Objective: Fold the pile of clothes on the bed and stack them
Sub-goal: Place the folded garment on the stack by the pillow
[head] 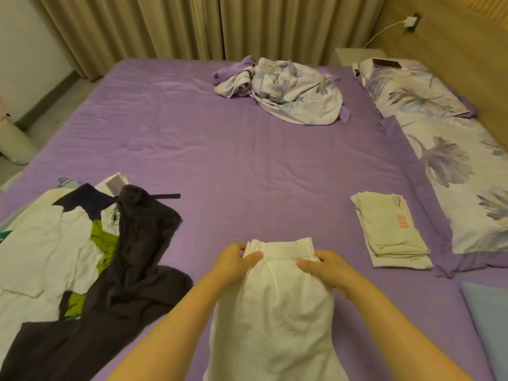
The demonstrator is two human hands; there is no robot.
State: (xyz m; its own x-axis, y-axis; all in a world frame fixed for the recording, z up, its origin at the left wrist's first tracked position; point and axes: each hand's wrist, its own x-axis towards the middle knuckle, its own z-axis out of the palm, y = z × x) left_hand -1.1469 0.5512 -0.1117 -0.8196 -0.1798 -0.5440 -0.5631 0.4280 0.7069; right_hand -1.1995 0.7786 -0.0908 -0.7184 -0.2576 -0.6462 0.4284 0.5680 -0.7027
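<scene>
While you hold: white garment (275, 298) — flat on the bed (233, 160), waistband away from you.
Left hand (233, 261): fingers pinch the waistband's left corner.
Right hand (323, 266): fingers pinch its right corner.
Pile (82, 257): left — folded cream piece (390, 232) right.

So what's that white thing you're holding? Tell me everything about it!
The white garment looks like thin, soft, wrinkled cloth with a gathered elastic waistband at its far end. It lies lengthwise on the purple bed sheet, running from the waistband back toward the person. The left hand pinches the waistband's left corner and the right hand grips its right corner. Its near end runs out of view.
</scene>
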